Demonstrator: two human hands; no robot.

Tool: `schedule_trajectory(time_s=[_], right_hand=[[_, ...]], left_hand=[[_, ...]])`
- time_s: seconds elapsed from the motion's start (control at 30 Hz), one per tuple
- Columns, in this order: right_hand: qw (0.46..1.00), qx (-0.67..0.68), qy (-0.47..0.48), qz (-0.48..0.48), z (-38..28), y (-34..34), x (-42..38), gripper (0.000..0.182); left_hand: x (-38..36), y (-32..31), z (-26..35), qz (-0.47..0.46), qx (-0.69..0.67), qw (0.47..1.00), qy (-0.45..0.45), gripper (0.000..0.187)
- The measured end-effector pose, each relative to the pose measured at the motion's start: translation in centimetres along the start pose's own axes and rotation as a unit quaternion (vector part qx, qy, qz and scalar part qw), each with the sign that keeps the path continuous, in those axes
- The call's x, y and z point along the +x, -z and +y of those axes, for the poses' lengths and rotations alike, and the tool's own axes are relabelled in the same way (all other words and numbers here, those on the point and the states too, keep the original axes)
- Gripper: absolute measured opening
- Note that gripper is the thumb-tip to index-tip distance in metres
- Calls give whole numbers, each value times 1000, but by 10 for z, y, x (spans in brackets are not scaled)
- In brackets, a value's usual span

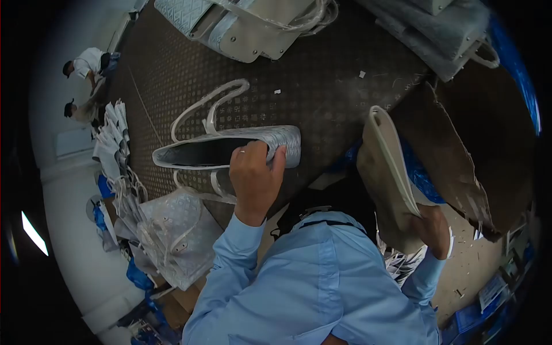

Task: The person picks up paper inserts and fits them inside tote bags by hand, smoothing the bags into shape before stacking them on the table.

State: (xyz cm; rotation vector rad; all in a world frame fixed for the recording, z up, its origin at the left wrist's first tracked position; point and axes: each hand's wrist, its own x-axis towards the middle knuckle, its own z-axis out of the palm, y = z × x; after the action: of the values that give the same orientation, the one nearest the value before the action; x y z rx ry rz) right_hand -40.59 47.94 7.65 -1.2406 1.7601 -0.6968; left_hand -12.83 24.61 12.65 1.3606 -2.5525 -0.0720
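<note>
The left hand [252, 181] pinches the handbag [292, 146] at its rim, between thumb and bent fingers; the right hand [434, 230] grips a beige pouch [376, 184] by its near end. The handbag lies open on the patterned table [328, 95]. It looks light and bendy, its shiny surface perhaps slippery; the rim seems the surest hold. Its dark inside hides any contents, and the right fingertips are unclear.
</note>
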Motion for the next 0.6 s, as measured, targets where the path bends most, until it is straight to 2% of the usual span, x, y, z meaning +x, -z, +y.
schedule_trajectory(time_s=[0.07, 0.13, 0.2, 0.23, 0.33, 0.37, 0.43, 0.47, 0.5, 0.53, 0.57, 0.6], right_hand=[[998, 10, -40, -42, -9, 40, 7, 24], [997, -13, -38, -65, -19, 69, 15, 23], [989, 13, 107, 104, -18, 85, 20, 23], [989, 7, 111, 98, -15, 93, 29, 23], [982, 154, 104, -44, -10, 114, 73, 26], [949, 312, -38, -30, -23, 102, 86, 25], [958, 271, -96, 5, 14, 73, 109, 31], [943, 320, -92, -30, -1, 59, 128, 26], [986, 38, -151, -64, 13, 52, 152, 23], [980, 112, -135, -95, -9, 40, 162, 23], [987, 62, -53, -137, 17, 30, 174, 22], [990, -22, -21, -139, 1, 22, 175, 25]], left_hand=[[-1, -1, 3, 26, -25, 999, -5, 23], [-1, -2, 6, 40, -23, 999, 7, 21], [-1, -4, 9, 58, -23, 998, 12, 19], [-1, -5, 9, 60, -21, 998, 20, 18], [0, -5, 12, 65, -34, 996, 46, 16], [0, -2, 14, 63, -46, 995, 55, 15], [-1, -2, 14, 86, -78, 991, 60, 13], [0, -1, 12, 98, -95, 989, 57, 13], [0, 0, 11, 111, -115, 986, 53, 12], [-4, 1, 11, 91, -96, 990, 48, 10], [-6, 4, 8, 60, -88, 993, 45, 8], [-6, 13, -2, 90, -76, 992, 54, 8]])
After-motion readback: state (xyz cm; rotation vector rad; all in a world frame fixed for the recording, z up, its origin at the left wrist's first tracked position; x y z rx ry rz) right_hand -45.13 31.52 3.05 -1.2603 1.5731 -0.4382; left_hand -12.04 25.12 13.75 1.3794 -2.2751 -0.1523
